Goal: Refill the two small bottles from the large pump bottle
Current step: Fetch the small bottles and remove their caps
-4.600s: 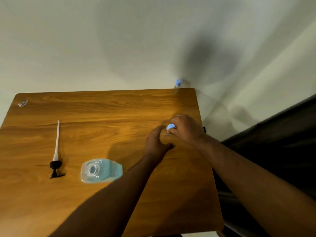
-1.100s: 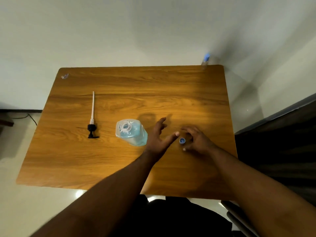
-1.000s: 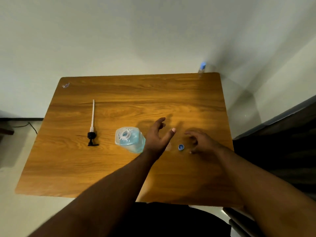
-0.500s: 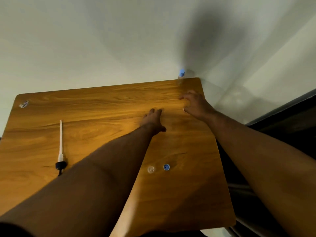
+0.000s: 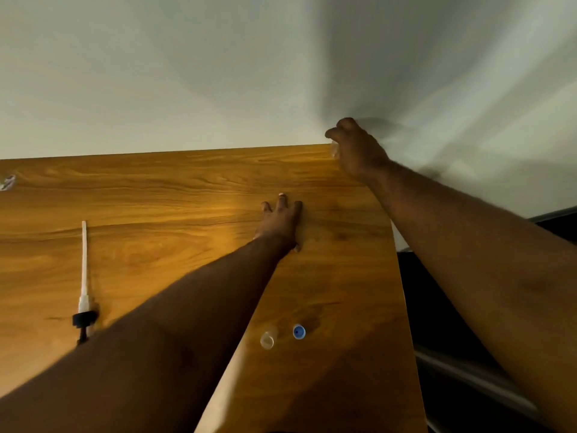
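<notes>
My right hand (image 5: 356,151) reaches to the table's far right corner, its fingers curled round a small clear bottle (image 5: 333,150), of which only a sliver shows. My left hand (image 5: 282,221) lies flat on the wooden table (image 5: 187,198) with straight fingers and holds nothing. Nearer to me stands a second small clear bottle (image 5: 268,339) without its cap, and its blue cap (image 5: 298,332) lies just to its right. The black pump head with its long white tube (image 5: 83,295) lies at the left. My left forearm hides the large bottle.
A small clear object (image 5: 7,182) lies at the table's far left corner. A pale wall rises right behind the table's far edge. The right edge of the table drops off to dark floor.
My right hand has gone farther to the far corner and closed round the small bottle there, covering its blue cap. My left hand has slid slightly forward on the table.
</notes>
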Available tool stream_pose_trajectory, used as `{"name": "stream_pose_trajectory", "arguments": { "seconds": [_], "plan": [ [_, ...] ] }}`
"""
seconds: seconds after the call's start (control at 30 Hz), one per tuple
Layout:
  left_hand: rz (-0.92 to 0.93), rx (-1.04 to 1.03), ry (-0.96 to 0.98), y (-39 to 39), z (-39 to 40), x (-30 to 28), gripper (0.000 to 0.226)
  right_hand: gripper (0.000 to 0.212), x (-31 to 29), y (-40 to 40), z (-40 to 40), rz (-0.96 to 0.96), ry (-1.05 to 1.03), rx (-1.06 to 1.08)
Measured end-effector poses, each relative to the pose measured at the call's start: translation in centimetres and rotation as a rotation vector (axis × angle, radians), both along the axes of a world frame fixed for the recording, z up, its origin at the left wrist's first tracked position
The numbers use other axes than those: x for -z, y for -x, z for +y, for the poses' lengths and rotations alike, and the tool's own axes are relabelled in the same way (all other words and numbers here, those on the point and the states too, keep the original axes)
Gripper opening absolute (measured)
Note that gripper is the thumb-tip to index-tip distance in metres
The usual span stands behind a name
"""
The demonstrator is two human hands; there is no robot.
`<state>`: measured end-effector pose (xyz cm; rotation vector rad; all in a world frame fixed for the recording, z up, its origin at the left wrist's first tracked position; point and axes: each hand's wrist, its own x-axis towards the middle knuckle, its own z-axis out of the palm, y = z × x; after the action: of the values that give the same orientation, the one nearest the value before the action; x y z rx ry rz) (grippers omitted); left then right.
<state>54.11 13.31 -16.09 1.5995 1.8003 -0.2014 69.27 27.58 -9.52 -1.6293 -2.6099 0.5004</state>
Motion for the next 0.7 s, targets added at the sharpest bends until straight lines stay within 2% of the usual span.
{"name": "stream_pose_trajectory", "arguments": {
  "seconds": [0.13,0.27,0.4,0.47,0.6,0.7],
  "plan": [
    [0.03,0.012,-0.022,0.2,-0.1,0.2,0.108,0.044,0.6,0.2,0.3,-0.026,-0.065,-0.018],
    [0.054,0.025,0.003,0.3,0.0,0.2,0.112,0.025,0.8,0.5,0.8,0.02,0.001,0.118],
    [0.039,0.026,0.088,0.2,0.1,0.4,0.119,0.024,0.6,-0.6,0.1,0.058,0.018,0.128],
    [-0.035,-0.024,0.088,0.3,0.2,0.2,0.115,0.023,0.4,-1.3,-0.8,0.096,-0.007,0.108],
    [-0.18,-0.268,-0.159,0.3,-0.3,-2.0,0.098,0.017,-1.2,-1.4,-4.6,0.216,0.078,0.038],
    [-0.34,-0.376,-0.32,-0.7,-2.3,-4.5,0.092,0.022,-2.9,-0.9,-9.5,0.262,0.146,-0.052]
  ]
}}
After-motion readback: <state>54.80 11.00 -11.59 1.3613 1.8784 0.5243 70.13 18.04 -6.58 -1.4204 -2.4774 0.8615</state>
